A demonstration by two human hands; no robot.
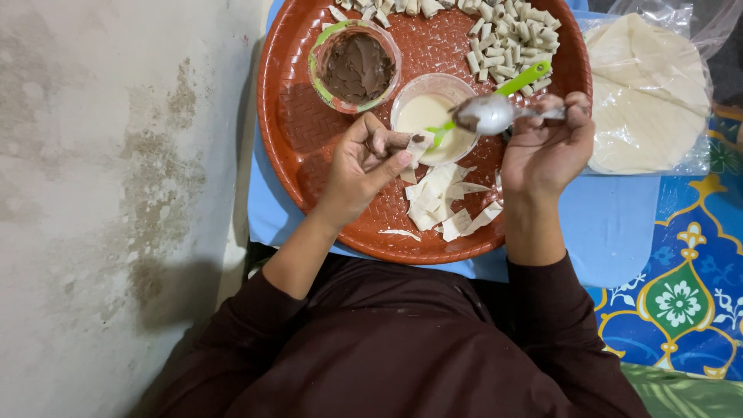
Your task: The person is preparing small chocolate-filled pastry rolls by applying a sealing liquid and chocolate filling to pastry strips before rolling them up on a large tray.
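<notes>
Red tray (302, 147), top cut off; left hand (364, 166) pinches wrapper strip (418, 149), right hand (546, 147) grips spoon (491, 114).

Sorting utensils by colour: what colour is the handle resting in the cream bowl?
Bright green handle, best seen in the head view, leaning out of the bowl.

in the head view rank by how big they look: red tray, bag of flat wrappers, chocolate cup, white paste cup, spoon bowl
1. red tray
2. bag of flat wrappers
3. chocolate cup and white paste cup: look about alike, not ranked apart
4. spoon bowl, held in the right hand above the tray, so nearer the camera, yet clearly smallest
</notes>
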